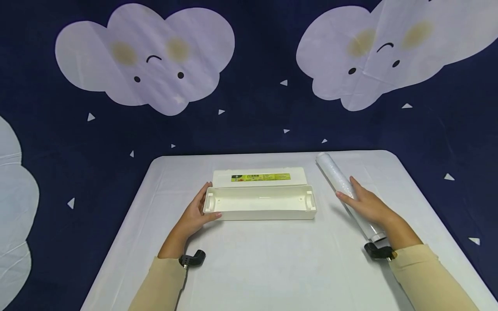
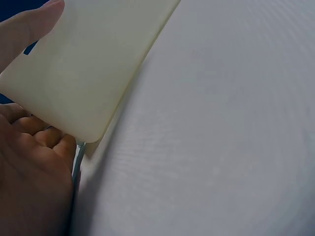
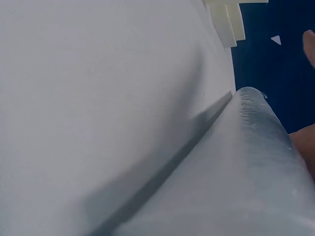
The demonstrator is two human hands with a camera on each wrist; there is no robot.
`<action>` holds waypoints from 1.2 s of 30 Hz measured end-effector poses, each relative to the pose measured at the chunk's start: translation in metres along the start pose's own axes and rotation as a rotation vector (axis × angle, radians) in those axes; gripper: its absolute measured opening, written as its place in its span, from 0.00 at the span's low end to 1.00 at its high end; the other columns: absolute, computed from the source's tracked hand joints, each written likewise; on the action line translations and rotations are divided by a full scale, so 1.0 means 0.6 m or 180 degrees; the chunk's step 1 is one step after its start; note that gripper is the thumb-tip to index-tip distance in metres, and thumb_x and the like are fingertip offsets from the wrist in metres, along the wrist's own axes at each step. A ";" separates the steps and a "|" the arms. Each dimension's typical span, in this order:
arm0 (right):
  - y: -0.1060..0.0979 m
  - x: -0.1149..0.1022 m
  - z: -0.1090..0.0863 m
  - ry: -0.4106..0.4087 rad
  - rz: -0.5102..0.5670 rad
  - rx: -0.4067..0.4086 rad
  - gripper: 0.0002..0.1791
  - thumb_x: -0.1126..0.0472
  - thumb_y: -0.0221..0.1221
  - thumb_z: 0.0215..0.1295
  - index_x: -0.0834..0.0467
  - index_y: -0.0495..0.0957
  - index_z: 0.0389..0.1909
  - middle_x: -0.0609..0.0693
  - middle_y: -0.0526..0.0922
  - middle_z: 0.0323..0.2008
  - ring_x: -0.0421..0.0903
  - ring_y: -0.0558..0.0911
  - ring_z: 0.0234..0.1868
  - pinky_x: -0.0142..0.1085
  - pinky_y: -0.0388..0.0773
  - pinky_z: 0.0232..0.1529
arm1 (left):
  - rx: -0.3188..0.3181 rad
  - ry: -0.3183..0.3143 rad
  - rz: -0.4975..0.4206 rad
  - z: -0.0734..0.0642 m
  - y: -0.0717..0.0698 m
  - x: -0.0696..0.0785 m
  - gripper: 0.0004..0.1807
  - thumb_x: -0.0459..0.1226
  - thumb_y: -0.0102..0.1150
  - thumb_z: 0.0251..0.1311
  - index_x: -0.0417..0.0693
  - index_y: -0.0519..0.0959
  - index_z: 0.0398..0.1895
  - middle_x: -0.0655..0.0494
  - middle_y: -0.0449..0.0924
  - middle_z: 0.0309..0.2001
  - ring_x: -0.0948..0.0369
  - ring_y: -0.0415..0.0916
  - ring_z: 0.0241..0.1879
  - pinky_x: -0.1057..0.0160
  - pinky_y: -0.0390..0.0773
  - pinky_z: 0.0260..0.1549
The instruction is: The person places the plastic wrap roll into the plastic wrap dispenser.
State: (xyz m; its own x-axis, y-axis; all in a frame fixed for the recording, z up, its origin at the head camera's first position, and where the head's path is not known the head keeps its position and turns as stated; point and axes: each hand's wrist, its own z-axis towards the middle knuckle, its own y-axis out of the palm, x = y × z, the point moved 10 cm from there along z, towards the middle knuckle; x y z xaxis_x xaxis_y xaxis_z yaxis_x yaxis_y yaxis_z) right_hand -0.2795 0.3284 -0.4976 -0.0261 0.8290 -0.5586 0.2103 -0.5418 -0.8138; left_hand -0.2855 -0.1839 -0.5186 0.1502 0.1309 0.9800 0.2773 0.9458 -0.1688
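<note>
A long white plastic box (image 1: 260, 214), its lid (image 1: 260, 182) folded back behind it, sits with its hollow facing up. My left hand (image 1: 196, 214) grips the box's left end, thumb over the front rim and fingers at the end wall. In the left wrist view, the thumb lies on the pale box wall (image 2: 93, 64) and the fingers curl at its lower edge. My right hand (image 1: 367, 205) holds a roll of clear plastic wrap (image 1: 334, 170), thumb across the roll. The right wrist view shows the roll (image 3: 236, 172) in close-up, with most of the hand out of frame.
A white table (image 1: 272, 268) lies under both things. Behind it hangs dark blue cloth (image 1: 256, 129) printed with clouds and small triangles. The roll slants to the right of the box, its far end near the table's back edge. Black wrist cameras (image 1: 193, 258) sit at both wrists.
</note>
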 end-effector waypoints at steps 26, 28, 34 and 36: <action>-0.010 0.009 -0.006 -0.0290 0.0084 0.0255 0.48 0.46 0.59 0.80 0.69 0.46 0.82 0.81 0.59 0.72 0.79 0.68 0.65 0.71 0.70 0.59 | 0.0173 -0.0027 0.0014 -0.003 -0.005 -0.003 0.65 0.28 0.83 0.50 0.44 0.48 0.86 0.54 0.54 0.82 0.52 0.54 0.79 0.69 0.65 0.69; -0.011 0.009 -0.006 -0.0300 0.0094 0.0268 0.47 0.46 0.59 0.80 0.69 0.47 0.82 0.81 0.59 0.72 0.79 0.68 0.65 0.71 0.70 0.59 | 0.0219 -0.0033 0.0088 -0.003 -0.008 -0.002 0.65 0.30 0.84 0.49 0.43 0.49 0.86 0.54 0.54 0.82 0.52 0.53 0.79 0.70 0.63 0.70; -0.011 0.010 -0.006 -0.0292 0.0104 0.0283 0.47 0.46 0.60 0.79 0.69 0.47 0.82 0.81 0.59 0.72 0.79 0.68 0.66 0.71 0.69 0.60 | 0.0330 -0.0072 0.0132 -0.004 -0.014 -0.002 0.64 0.32 0.85 0.48 0.44 0.53 0.85 0.54 0.57 0.81 0.55 0.53 0.79 0.72 0.60 0.70; -0.011 0.010 -0.006 -0.0292 0.0106 0.0294 0.47 0.46 0.60 0.79 0.69 0.47 0.82 0.81 0.60 0.72 0.79 0.68 0.66 0.71 0.69 0.60 | 0.0326 -0.0067 0.0078 -0.004 -0.014 -0.003 0.63 0.30 0.85 0.49 0.44 0.53 0.85 0.53 0.57 0.81 0.54 0.54 0.79 0.72 0.61 0.70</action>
State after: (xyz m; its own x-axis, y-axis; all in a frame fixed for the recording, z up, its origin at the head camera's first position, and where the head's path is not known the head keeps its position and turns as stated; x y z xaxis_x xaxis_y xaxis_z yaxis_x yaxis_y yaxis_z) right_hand -0.2777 0.3375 -0.4949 -0.1107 0.7964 -0.5946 0.1217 -0.5829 -0.8034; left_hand -0.2858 -0.1928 -0.5192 0.1354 0.1595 0.9779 0.1752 0.9676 -0.1820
